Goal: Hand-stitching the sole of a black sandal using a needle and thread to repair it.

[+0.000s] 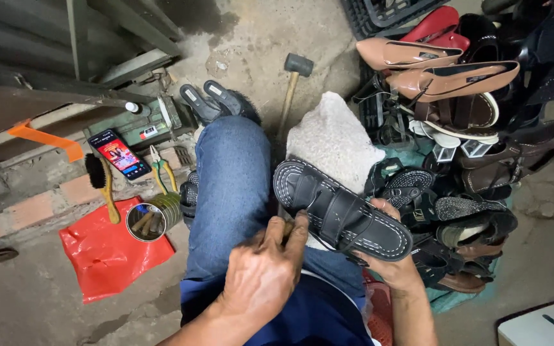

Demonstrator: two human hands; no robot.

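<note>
A black strapped sandal (341, 211) with white stitching round its sole lies across my lap, over a white woolly cloth (331, 138). My right hand (389, 259) grips it from beneath at the near end, thumb on the sole's edge. My left hand (267, 272) is closed on a small tool with a wooden handle (287, 229), whose tip meets the sandal's left edge. My blue-jeaned leg (232, 186) stretches away from me.
A heap of shoes and sandals (469, 128) fills the right side. A mallet (293, 80) lies on the concrete ahead. To the left are a tin of tools (149, 221), a red plastic bag (107, 253), a brush (100, 182), pliers (161, 168) and a phone (120, 154).
</note>
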